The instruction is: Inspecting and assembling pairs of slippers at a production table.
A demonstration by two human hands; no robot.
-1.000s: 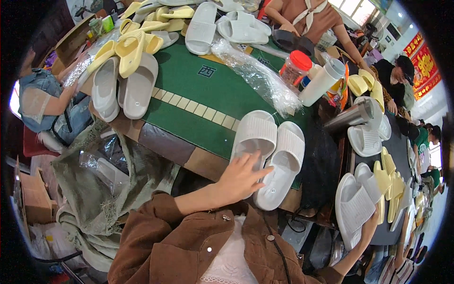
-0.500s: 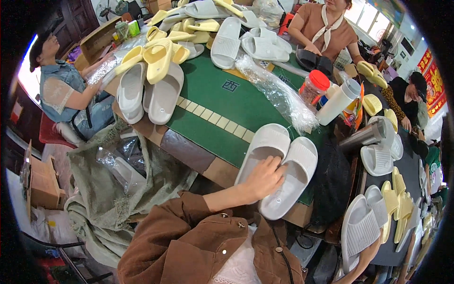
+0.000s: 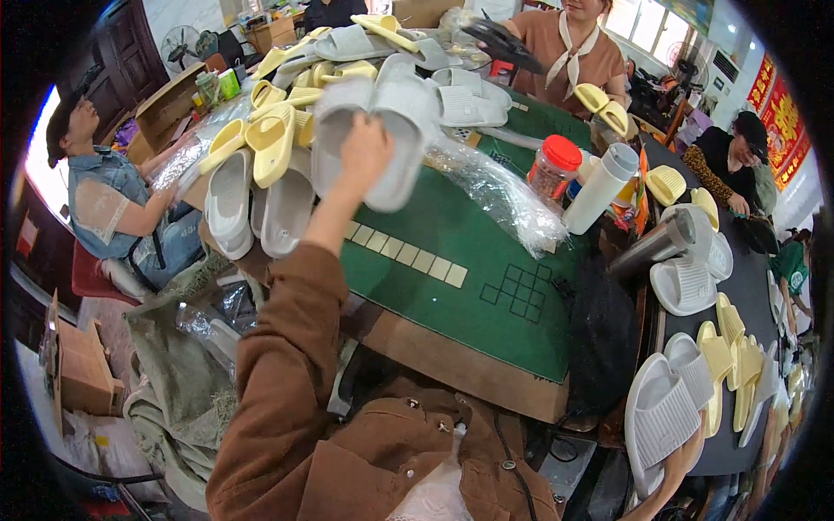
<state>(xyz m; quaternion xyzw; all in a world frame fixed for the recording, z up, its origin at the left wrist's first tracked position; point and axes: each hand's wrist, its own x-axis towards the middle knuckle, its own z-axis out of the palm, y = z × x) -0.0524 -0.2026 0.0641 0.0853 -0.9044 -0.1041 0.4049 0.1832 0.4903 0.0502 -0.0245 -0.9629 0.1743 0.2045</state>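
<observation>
My left hand (image 3: 367,156) is closed on the inner edges of a pair of light grey slide slippers (image 3: 401,161), holding them side by side above the far left of the green table. My brown-sleeved left arm reaches up to them, and the raised pair is slightly blurred. Behind and beside it lies a heap of yellow and grey slippers (image 3: 354,43). A yellow slipper (image 3: 270,143) rests on top of grey slippers (image 3: 284,208) at the table's left edge. I cannot see my right hand.
On the green table (image 3: 417,321) lie a row of pale tiles (image 3: 407,253), clear plastic bags (image 3: 504,187), a red-lidded jar (image 3: 554,167) and a white bottle (image 3: 601,187). More slippers (image 3: 665,408) stand on a dark table at right. Co-workers sit around; one holds black slippers (image 3: 504,45).
My left hand has lifted the grey pair off the near table edge and carried it up and left toward the heap. The co-worker opposite has raised the black slippers and drawn in yellow ones.
</observation>
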